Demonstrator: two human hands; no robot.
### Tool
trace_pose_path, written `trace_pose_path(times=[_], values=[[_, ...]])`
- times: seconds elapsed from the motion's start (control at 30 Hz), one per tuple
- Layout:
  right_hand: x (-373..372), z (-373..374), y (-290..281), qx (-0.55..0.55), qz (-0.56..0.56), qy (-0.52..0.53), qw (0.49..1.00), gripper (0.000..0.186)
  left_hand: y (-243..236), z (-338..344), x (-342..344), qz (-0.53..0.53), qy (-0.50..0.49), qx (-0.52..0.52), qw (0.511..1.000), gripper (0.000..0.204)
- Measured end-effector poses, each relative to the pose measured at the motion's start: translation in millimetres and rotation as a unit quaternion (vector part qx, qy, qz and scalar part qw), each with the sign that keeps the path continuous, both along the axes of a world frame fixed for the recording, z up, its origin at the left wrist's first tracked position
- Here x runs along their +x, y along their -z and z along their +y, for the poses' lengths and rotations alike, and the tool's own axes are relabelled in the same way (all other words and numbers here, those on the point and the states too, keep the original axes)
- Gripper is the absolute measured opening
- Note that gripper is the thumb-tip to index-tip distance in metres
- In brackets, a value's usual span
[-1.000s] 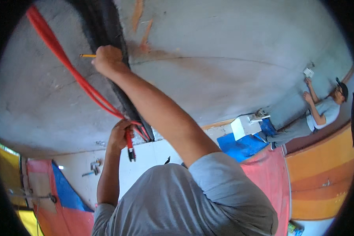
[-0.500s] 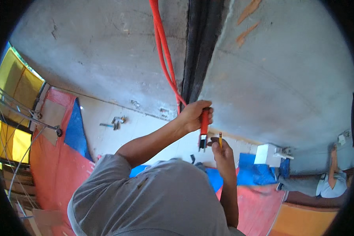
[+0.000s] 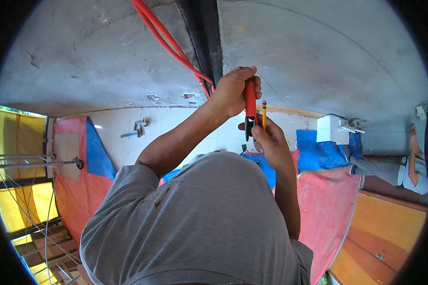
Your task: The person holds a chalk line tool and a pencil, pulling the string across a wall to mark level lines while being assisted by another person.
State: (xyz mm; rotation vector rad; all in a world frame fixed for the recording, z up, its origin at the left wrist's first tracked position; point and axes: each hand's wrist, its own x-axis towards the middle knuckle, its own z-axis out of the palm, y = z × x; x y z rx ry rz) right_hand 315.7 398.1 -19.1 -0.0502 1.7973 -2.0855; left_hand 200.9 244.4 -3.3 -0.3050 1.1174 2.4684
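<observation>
My left hand (image 3: 234, 91) is raised near the grey wall, its fingers wrapped round a red hand tool (image 3: 250, 100) with a black lower end. The tool points down toward me; its exact kind does not show. Just below and to the right, my right hand (image 3: 272, 141) is closed. A yellow pencil (image 3: 264, 116) stands upright between its fingers, eraser end up. The right fingertips are at the tool's black end, and part of that end is hidden behind them. Two red flexible conduits (image 3: 169, 40) run down the wall to behind my left wrist.
A dark vertical channel (image 3: 202, 40) splits the grey wall (image 3: 309, 52). Metal tools (image 3: 137, 128) lie on the pale floor at left. A white box (image 3: 329, 129) stands at right on blue sheeting (image 3: 314, 152). Farther right, another person (image 3: 399, 171) reaches toward the wall.
My view has tilted and shifted, so the hands appear higher. My right hand has come up to the tool's black end with the pencil; my left still grips the tool.
</observation>
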Motion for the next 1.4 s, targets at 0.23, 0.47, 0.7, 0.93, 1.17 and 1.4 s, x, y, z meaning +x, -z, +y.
trace_pose_path(times=[0.23, 0.47, 0.7, 0.93, 1.17, 1.4], values=[[2, 41, 12, -0.186, -0.028, 0.010, 0.982, 0.037, 22, 23, 21, -0.046, 0.186, 0.092, 0.977, 0.069], [11, 76, 52, 0.001, 0.162, 0.007, 0.987, 0.040, 52, 66, 49, -0.022, 0.200, -0.127, 0.971, 0.068], [32, 97, 52, 0.016, -0.002, 0.037, 0.999, 0.037, 60, 94, 59, -0.002, 0.108, -0.147, 0.983, 0.047], [0, 95, 32, 0.037, 0.048, 0.052, 0.997, 0.056, 56, 73, 21, 0.020, 0.181, 0.044, 0.982, 0.050], [13, 59, 36, 0.190, 0.052, 0.260, 0.945, 0.062, 52, 66, 3, -0.011, 0.292, 0.103, 0.951, 0.059], [13, 10, -7, 0.245, 0.227, 0.274, 0.902, 0.063, 55, 41, -12, -0.029, 0.341, 0.116, 0.932, 0.053]])
